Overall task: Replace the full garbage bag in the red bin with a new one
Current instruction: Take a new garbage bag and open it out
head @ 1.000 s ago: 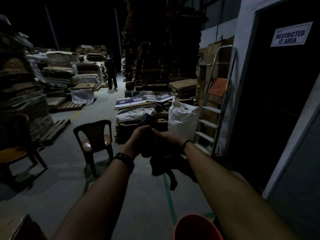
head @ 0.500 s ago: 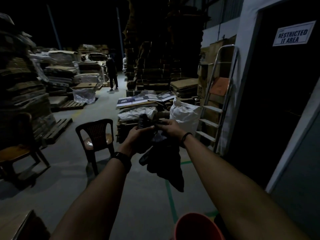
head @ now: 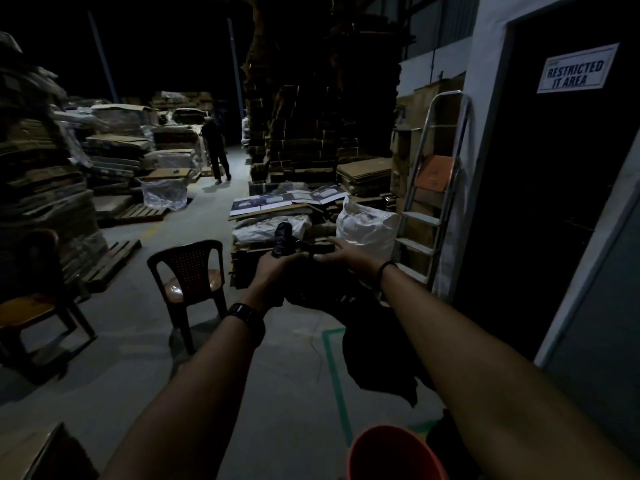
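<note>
Step in hand, prob: peeling one thin black plastic garbage bag (head: 374, 348) off a dark roll of bags (head: 282, 239) and shaking it open. L to R: brown perforated plastic chair (head: 188, 268) stands on the floor left of the arms. Left hand (head: 272, 275), fingers curled tight round the roll's lower end, roll sticking up w/ top free. Right hand (head: 346, 254), fingers spread fairly wide and near-straight, seems to touch the bag's top edge; whether any finger pinches it, can't tell. Bag hangs slack below and between both hands, tail drooping toward the round red plastic bin (head: 391, 452) at the bottom edge, not touching. To do it well: keep roll steady w/ left, tear clean at the seam, find the open mouth before lowering. Bin: only rim and outer wall show, inside hidden, liner or contents can't tell. White bulging woven sack (head: 367, 226) beyond the hands, top gathered, contents unseen.
</note>
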`<action>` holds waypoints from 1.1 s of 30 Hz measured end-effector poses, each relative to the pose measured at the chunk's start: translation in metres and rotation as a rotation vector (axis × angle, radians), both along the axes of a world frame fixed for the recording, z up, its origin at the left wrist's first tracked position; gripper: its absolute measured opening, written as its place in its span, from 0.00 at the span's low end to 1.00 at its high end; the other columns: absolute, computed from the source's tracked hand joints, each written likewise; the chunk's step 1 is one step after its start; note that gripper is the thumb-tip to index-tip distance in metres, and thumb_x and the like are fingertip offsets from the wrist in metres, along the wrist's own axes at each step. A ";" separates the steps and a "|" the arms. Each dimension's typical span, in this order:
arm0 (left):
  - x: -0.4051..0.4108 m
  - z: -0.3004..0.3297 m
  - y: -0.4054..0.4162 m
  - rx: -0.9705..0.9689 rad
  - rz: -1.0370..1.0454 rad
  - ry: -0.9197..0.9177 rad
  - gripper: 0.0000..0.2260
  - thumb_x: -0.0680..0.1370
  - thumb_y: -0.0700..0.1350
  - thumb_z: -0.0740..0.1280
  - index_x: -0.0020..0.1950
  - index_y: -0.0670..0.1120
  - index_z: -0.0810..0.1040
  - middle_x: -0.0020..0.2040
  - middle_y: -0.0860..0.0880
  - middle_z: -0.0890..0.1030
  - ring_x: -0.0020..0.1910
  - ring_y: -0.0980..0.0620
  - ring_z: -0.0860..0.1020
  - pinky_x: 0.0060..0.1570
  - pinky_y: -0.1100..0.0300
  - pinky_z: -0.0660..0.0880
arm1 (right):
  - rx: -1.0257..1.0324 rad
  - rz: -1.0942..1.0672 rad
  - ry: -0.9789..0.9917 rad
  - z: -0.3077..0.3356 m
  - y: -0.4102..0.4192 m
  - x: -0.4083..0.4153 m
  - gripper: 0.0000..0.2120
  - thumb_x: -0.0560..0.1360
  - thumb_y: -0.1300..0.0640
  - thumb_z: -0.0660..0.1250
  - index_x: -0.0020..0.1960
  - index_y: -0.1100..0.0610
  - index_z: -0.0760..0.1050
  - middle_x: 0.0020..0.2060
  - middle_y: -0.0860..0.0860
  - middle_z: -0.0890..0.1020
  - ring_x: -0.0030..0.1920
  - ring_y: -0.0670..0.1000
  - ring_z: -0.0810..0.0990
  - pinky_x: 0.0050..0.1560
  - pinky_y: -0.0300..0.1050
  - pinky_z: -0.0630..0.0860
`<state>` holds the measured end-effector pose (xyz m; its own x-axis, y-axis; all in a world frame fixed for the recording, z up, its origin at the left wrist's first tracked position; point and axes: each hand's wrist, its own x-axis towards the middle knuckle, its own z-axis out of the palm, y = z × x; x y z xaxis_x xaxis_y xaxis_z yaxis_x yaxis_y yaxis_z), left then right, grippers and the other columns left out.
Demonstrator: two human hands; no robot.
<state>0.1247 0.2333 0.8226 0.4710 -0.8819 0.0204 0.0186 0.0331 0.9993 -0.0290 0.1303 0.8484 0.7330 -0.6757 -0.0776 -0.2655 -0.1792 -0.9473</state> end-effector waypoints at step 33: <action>0.028 0.024 -0.009 0.033 0.068 0.167 0.16 0.74 0.45 0.73 0.60 0.41 0.78 0.54 0.41 0.82 0.48 0.41 0.82 0.41 0.53 0.79 | -0.311 -0.239 0.059 0.031 -0.019 0.003 0.10 0.73 0.71 0.61 0.51 0.67 0.79 0.52 0.64 0.81 0.50 0.57 0.77 0.46 0.43 0.68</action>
